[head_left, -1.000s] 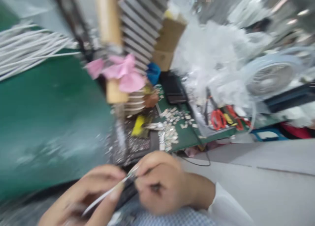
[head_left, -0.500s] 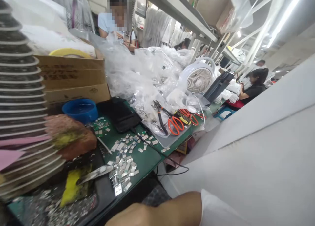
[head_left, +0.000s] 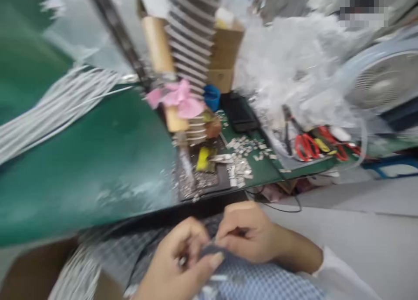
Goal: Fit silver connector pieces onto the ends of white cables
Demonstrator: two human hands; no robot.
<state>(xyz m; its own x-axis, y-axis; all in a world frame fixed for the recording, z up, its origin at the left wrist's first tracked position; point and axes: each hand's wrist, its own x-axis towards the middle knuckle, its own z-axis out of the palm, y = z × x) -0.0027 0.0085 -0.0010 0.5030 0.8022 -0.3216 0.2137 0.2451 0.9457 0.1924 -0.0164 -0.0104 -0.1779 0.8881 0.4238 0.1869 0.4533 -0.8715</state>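
Observation:
The picture is blurred by motion. My left hand [head_left: 178,265] and my right hand [head_left: 248,234] meet low in the view, over my lap, just in front of the green workbench [head_left: 98,160]. Both have their fingers curled in a pinch around a small dark piece [head_left: 210,250] between them; I cannot make out what it is. A small shiny bit shows at my left fingers. A checked cloth [head_left: 254,282] lies under my hands.
White cables [head_left: 55,112] lie in a bundle at the left. A stack of ribbed trays [head_left: 192,43], a pink rag [head_left: 179,99], a blue cup [head_left: 211,97], a black case [head_left: 240,112], several small metal pieces [head_left: 240,160], red-handled scissors [head_left: 307,145], plastic bags [head_left: 294,69] and a fan [head_left: 382,80] crowd the right.
The view swung up to the bench's right end and the room, then back down. My hands, out of sight half a second ago, are again together over my lap.

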